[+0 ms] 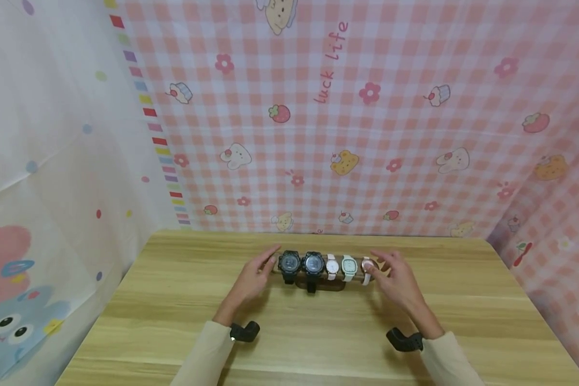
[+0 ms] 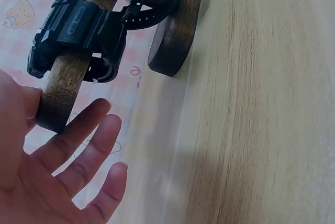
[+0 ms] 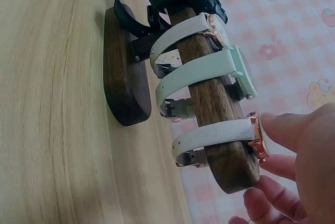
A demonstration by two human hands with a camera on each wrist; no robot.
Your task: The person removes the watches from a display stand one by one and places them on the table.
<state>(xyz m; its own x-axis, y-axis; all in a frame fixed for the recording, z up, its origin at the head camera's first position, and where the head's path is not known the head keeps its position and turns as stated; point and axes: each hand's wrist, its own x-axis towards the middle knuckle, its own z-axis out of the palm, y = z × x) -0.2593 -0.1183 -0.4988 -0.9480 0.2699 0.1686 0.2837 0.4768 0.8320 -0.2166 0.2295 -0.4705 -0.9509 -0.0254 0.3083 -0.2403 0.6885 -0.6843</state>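
A dark wooden watch stand (image 3: 127,77) holds several wristwatches along its raised bar (image 2: 64,85). Two bulky black digital watches (image 1: 289,262) are on its left part. To their right come a small pale-strapped watch (image 1: 332,266), a mint-green square watch (image 1: 349,266) and a white-strapped watch (image 3: 222,134) with a rose-gold case. My left hand (image 1: 252,279) is at the bar's left end, thumb touching it and the other fingers loosely extended. At the right end, my right hand (image 1: 396,280) pinches the rose-gold watch, its thumb on the dial and fingers curled by the bar's end.
The stand is on a light wood-grain table (image 1: 318,343), close to its back edge. A pink checked cloth (image 1: 309,134) hangs behind, and a white printed cloth (image 1: 77,150) hangs at the left. Black wrist cameras (image 1: 245,332) are strapped to both wrists.
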